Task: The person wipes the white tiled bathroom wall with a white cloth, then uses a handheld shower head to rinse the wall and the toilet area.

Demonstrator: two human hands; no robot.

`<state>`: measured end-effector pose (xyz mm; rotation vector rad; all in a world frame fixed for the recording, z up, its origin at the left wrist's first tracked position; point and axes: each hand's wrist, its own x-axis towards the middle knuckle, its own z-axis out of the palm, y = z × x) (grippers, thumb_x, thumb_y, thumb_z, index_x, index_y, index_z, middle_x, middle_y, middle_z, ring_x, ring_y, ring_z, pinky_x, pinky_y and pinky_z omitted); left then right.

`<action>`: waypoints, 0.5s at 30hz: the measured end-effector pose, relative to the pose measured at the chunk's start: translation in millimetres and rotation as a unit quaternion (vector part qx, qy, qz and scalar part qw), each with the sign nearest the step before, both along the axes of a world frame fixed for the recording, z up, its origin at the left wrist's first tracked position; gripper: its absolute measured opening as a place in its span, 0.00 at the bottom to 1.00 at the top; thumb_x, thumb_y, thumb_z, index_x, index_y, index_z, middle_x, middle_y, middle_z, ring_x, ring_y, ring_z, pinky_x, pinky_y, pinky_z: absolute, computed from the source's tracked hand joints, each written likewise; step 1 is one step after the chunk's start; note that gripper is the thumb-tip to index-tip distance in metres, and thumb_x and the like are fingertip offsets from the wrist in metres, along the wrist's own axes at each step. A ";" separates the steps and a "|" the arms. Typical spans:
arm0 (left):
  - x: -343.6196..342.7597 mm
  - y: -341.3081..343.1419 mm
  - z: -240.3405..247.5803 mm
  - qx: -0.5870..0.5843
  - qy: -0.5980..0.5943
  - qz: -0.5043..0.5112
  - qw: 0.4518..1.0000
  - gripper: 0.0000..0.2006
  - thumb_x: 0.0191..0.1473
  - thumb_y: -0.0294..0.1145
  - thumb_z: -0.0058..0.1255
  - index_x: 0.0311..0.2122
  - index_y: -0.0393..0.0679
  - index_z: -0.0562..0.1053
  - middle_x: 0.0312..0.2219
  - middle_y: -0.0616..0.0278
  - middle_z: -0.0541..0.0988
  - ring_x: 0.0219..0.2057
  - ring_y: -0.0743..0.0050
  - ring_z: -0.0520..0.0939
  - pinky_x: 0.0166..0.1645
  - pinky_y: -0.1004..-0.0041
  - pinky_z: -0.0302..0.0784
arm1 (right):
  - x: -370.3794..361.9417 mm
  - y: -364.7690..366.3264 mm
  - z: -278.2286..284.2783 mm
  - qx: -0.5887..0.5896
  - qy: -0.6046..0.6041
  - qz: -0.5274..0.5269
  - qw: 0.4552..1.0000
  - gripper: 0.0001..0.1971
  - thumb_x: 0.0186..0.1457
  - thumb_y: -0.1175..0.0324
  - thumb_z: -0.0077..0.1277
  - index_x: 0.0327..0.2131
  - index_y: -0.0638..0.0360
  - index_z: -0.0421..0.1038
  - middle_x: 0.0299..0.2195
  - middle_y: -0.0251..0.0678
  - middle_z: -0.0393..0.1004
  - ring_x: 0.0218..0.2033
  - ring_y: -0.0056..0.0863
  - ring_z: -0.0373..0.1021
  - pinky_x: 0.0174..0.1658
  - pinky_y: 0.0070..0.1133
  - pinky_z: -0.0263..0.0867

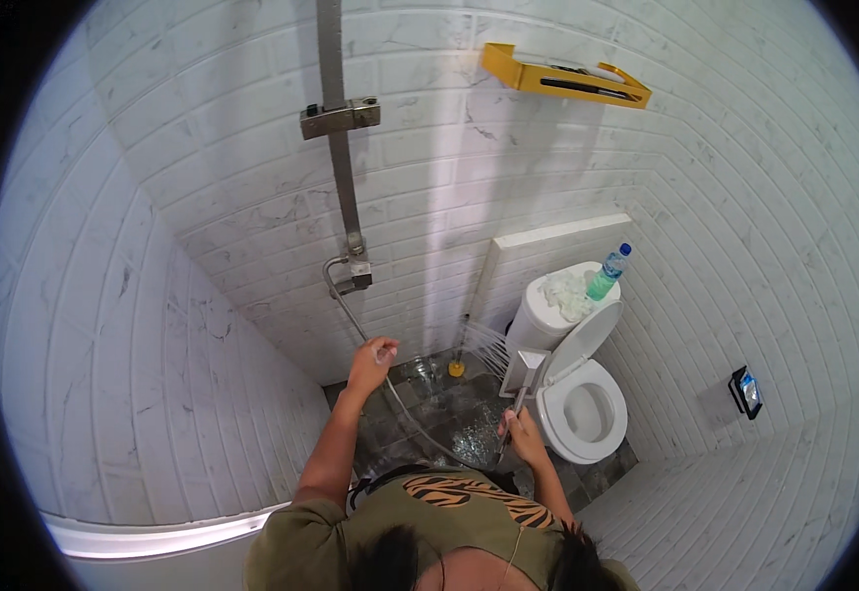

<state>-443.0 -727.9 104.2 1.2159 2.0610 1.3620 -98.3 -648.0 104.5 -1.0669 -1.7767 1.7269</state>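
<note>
My right hand [522,435] grips the handle of a shower head [526,370], a pale rectangular one. Fine jets of water [486,345] shoot from it toward the tiled wall at the left. My left hand [372,364] is raised with its fingers curled closed, in front of the metal shower hose [408,418]. Whether those fingers hold anything cannot be made out. The hose loops from the wall valve [358,276] past my left hand and down to the shower handle.
A white toilet [585,419] stands at the right with its lid raised. On its tank are crumpled white material [567,294] and a bottle of green liquid [608,273]. Above hangs a yellow shelf [567,81]. A yellow object [457,369] sits on the wet dark floor [439,399].
</note>
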 end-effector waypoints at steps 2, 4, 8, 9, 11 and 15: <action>-12.0 0.5 -0.8 0.000 -0.036 0.034 0.999 0.10 0.54 0.31 0.51 0.40 0.39 0.75 0.32 0.59 0.79 0.34 0.72 0.80 0.40 0.73 0.73 | -9.8 -2.0 12.7 0.010 -0.025 0.025 0.999 0.15 0.64 0.55 0.36 0.35 0.58 0.60 0.24 0.29 0.66 0.26 0.20 0.64 0.31 0.19 0.59; -21.3 1.4 -10.0 -0.009 -0.041 0.036 0.998 0.10 0.55 0.32 0.51 0.40 0.39 0.75 0.32 0.60 0.79 0.33 0.74 0.80 0.40 0.73 0.73 | -18.4 -3.6 23.2 0.025 -0.030 0.048 0.998 0.14 0.64 0.56 0.36 0.35 0.58 0.60 0.24 0.30 0.66 0.27 0.20 0.64 0.32 0.20 0.60; -24.5 4.8 -18.9 -0.021 -0.095 0.035 0.995 0.09 0.55 0.30 0.49 0.41 0.41 0.75 0.35 0.61 0.78 0.33 0.73 0.80 0.39 0.72 0.74 | -28.0 -0.1 22.5 0.054 -0.014 0.090 0.994 0.14 0.64 0.58 0.36 0.35 0.59 0.60 0.26 0.31 0.65 0.27 0.21 0.64 0.34 0.21 0.60; -22.8 5.3 -23.7 -0.004 -0.147 0.043 0.988 0.10 0.56 0.31 0.49 0.42 0.41 0.74 0.35 0.62 0.78 0.33 0.74 0.80 0.39 0.73 0.74 | -27.5 2.6 20.8 0.058 -0.013 0.102 0.993 0.13 0.64 0.58 0.36 0.35 0.60 0.60 0.26 0.31 0.65 0.28 0.21 0.64 0.34 0.21 0.60; -18.3 8.2 -33.5 0.032 -0.249 0.058 0.966 0.11 0.57 0.33 0.49 0.43 0.41 0.74 0.35 0.65 0.78 0.34 0.75 0.79 0.39 0.74 0.74 | -24.5 8.9 17.7 0.048 -0.020 0.124 0.991 0.13 0.64 0.59 0.36 0.35 0.60 0.59 0.26 0.31 0.65 0.28 0.21 0.64 0.35 0.21 0.61; -8.3 11.2 -22.6 0.046 -0.341 0.099 0.934 0.11 0.58 0.35 0.49 0.43 0.42 0.73 0.34 0.67 0.77 0.34 0.77 0.78 0.41 0.75 0.74 | -22.1 19.4 24.5 0.029 -0.027 0.157 0.987 0.13 0.64 0.58 0.36 0.35 0.60 0.59 0.26 0.31 0.65 0.29 0.21 0.64 0.36 0.20 0.61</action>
